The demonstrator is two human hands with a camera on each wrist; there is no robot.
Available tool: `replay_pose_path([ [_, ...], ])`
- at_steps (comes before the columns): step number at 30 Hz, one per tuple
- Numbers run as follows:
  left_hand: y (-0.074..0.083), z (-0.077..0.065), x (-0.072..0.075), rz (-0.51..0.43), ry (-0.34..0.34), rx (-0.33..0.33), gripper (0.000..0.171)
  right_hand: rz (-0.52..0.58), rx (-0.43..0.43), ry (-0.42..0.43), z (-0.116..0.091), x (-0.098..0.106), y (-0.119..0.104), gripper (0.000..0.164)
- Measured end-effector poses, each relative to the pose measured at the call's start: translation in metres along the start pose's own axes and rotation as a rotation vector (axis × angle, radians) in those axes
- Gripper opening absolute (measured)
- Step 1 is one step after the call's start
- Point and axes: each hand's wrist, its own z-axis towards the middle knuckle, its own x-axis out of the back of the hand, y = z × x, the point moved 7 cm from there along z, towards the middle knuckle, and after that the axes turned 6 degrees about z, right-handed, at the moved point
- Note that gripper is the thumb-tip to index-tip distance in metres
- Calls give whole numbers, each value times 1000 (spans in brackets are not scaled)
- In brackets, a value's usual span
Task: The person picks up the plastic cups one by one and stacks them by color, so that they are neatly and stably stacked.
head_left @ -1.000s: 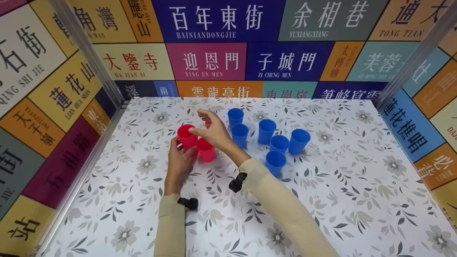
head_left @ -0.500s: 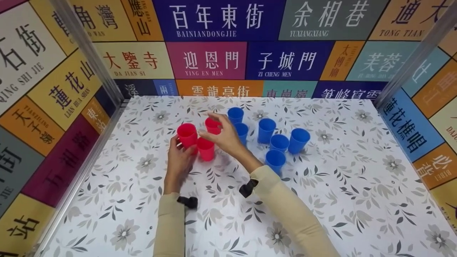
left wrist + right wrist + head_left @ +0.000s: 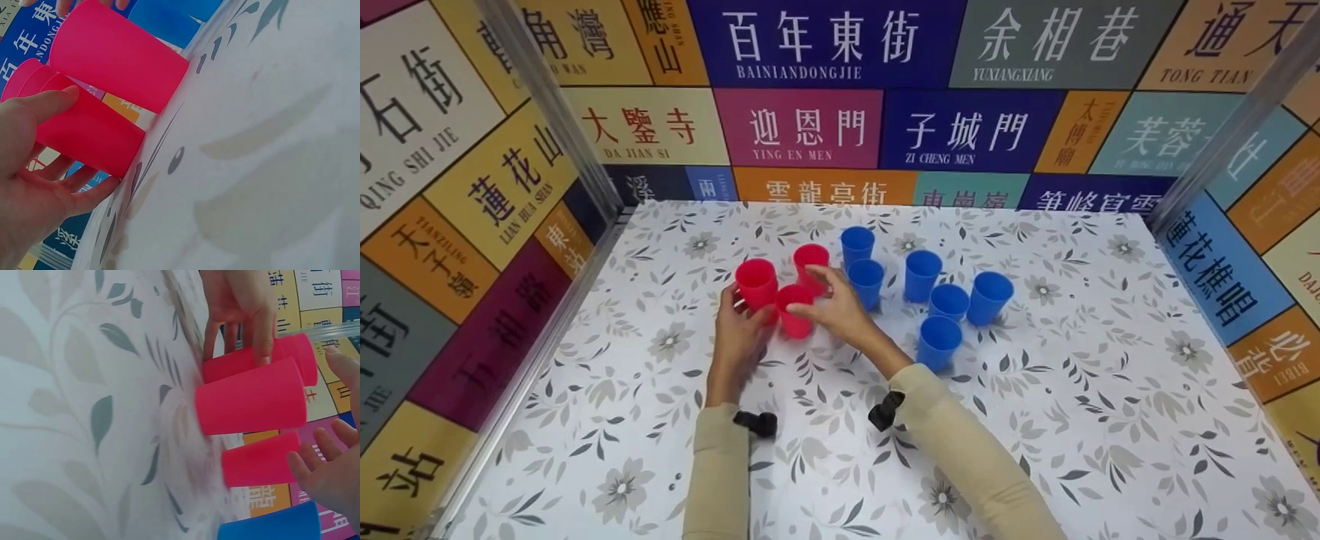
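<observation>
On the left, my left hand (image 3: 739, 330) grips a stack of nested red cups (image 3: 101, 126), thumb on the near side and fingers round the far side; more than one rim shows at its mouth. Right beside it stands a single red cup (image 3: 795, 321), upright on the table. Another red cup (image 3: 811, 257) stands just behind. My right hand (image 3: 841, 306) hovers at the near red cup's mouth, thumb and fingers spread with nothing between them; in the right wrist view its fingertips (image 3: 298, 467) overlap the rear red cup.
Several blue cups stand upright to the right: two (image 3: 857, 241) behind my right hand, the others (image 3: 949, 300) grouped further right. A floral cloth (image 3: 1080, 435) covers the table. Printed panels (image 3: 802, 127) wall the back and sides.
My right hand has come toward me and slightly right, from the rear red cup to the near one, uncovering the rear cup. The left hand keeps its hold on the stack.
</observation>
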Motion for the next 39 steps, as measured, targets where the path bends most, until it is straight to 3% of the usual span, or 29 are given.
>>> replay_pose_path([
  [10, -2, 0, -1, -24, -13, 35, 69, 28, -33, -54, 1, -8, 23, 76],
  [18, 0, 0, 0, -32, -1, -22, 68, 24, -105, -67, 2, -13, 29, 75],
  [23, -1, -1, 0, -21, -3, -48, 67, 28, -102, -68, 1, -15, 28, 73],
  [32, -2, 0, -1, -24, -16, -19, 69, 0, -137, -39, -1, -9, 21, 68],
  [39, 0, 0, -1, -23, -21, -23, 69, -8, -63, -18, 1, -1, 3, 67],
])
